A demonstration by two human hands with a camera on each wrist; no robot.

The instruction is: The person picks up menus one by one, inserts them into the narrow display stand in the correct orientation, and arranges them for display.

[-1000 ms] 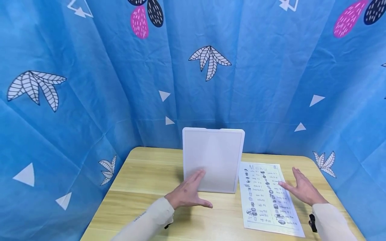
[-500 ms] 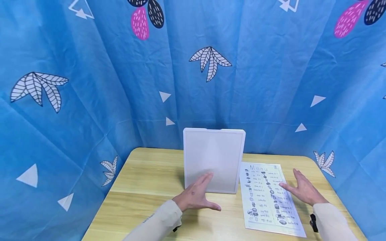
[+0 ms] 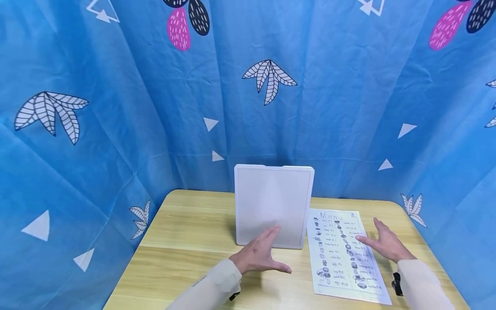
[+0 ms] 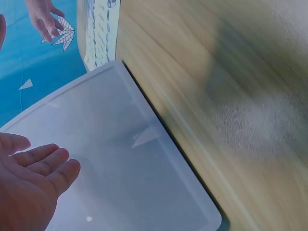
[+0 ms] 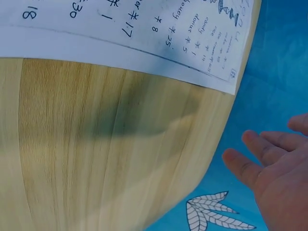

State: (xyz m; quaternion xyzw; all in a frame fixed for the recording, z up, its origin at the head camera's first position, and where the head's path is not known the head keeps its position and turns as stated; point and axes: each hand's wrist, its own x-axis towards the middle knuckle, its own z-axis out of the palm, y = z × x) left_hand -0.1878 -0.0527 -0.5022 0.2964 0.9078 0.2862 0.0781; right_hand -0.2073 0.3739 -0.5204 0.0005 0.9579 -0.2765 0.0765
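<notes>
A white board (image 3: pixel 271 202) stands on the bench (image 3: pixel 186 228), its upper part showing against the curtain (image 3: pixel 333 107) behind it. It has a raised rim all round and a shallow notch in the top edge.

The left hand (image 3: pixel 258 253) is in front of the board's lower part, with its fingers stretched out and its thumb set well apart from them. It grips nothing. The left wrist view shows its fingers over the board's pale face; whether a fingertip touches it I cannot tell.

To the right of the board, a sheet of paper (image 3: pixel 346 258) lies flat, its upper left corner just beside the board's right edge. It is headed "Menu" and carries two columns of small drawings with handwritten words and numbers; "candy" and "honey" can be read in the right wrist view.

The right hand (image 3: pixel 385 244) is farther to the right of the board, near the sheet's right edge. Its fingers are straight, its thumb held away from them, and it holds nothing.

Both arms wear pale sleeves (image 3: pixel 424 284), with a black strap (image 3: pixel 397 284) showing at the right wrist. The blue curtain also hangs left and right of the board, printed with white leaves and triangles.
</notes>
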